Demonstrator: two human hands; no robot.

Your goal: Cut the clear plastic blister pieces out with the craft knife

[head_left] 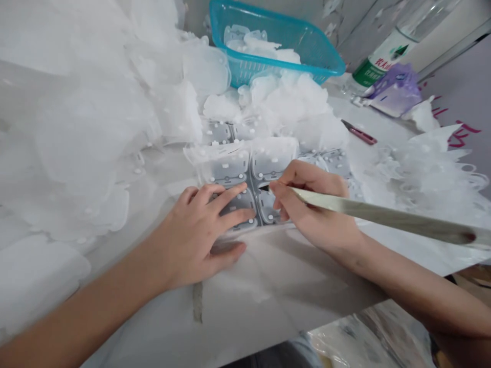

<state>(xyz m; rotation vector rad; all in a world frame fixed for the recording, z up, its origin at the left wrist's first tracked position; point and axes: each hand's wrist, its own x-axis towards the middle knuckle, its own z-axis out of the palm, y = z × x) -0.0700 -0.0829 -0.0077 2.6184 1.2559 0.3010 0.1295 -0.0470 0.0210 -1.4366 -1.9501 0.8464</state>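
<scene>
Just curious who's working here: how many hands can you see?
2: the left hand pressing on the translucent sheet, the right hand gripping a craft knife.

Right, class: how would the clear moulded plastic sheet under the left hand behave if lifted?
Probably light and floppy: the clear moulded plastic sheet looks thin, and the loose pieces beside it lie in soft, crumpled heaps. It may also slide, since its surface looks glossy and the left hand is pressing it flat.
</scene>
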